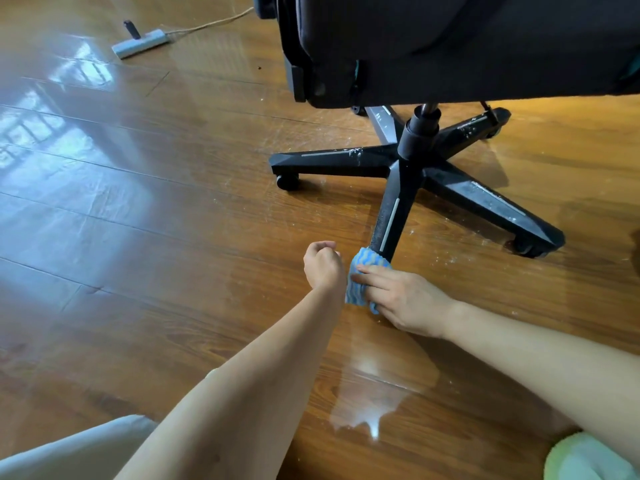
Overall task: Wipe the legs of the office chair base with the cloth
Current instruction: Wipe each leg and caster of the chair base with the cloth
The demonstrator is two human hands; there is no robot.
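Now | cloth (367, 259): blue, wrapped over near leg (389, 216) tip, frame centre | right hand (405, 299): fingers flat, pressing cloth | left hand (323, 265): curled, apparently empty, beside cloth | you: keep pressure, draw cloth toward hub (414, 147).

we've got the chair base (412, 161) on the floor (173, 220), the cloth (363, 271) over the tip of its nearest leg (389, 220), right hand (405, 299) on it, left hand (323, 265) just left, power strip (140, 45) far behind.

Both your arms reach fwd, bare: L hand (323, 266) curled in a fist; R hand (405, 299) lies low, fingers near-straight, pressing cloth (367, 262).
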